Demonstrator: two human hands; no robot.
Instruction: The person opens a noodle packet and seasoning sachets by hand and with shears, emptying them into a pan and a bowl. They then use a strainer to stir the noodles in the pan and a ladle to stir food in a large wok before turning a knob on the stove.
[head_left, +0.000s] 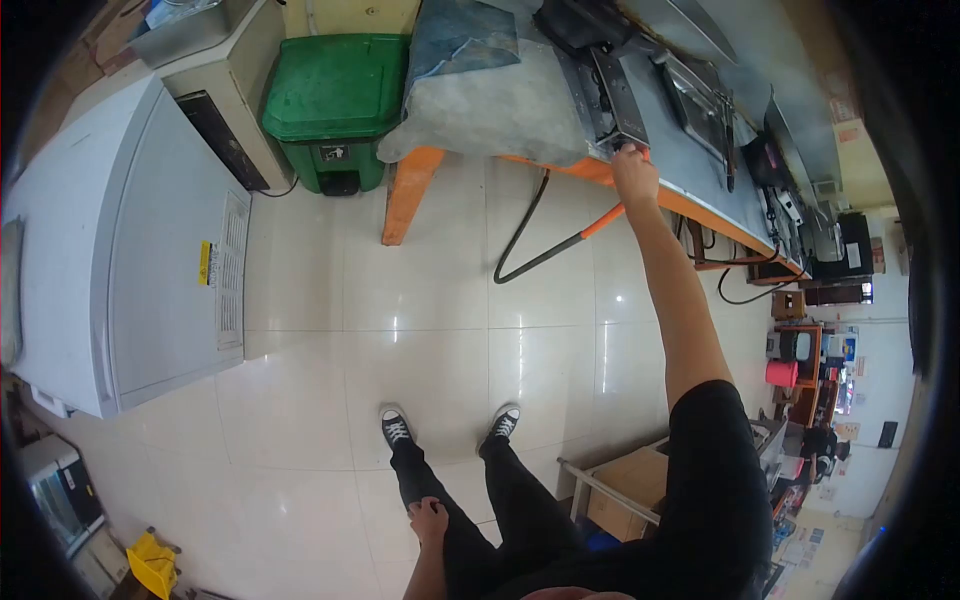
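My right arm reaches out to the front end of a narrow metal gas stove (618,100) on the worktop. At that end, the fingers of my right hand (635,172) are closed on a small part that they hide. An orange and black gas hose (590,228) leaves from beside this hand and loops below the table edge. A dark pan (585,25) is on the far part of the stove. My left hand (429,520) hangs by my thigh, its fingers loosely bent and apart, with nothing seen in it.
A plastic-covered worktop (490,105) on orange legs is ahead. Left of it stand a green bin (335,90) and a white chest freezer (170,250). A metal tray (695,105) lies right of the stove. A cardboard box (630,490) is near my right side; another person (822,450) is far right.
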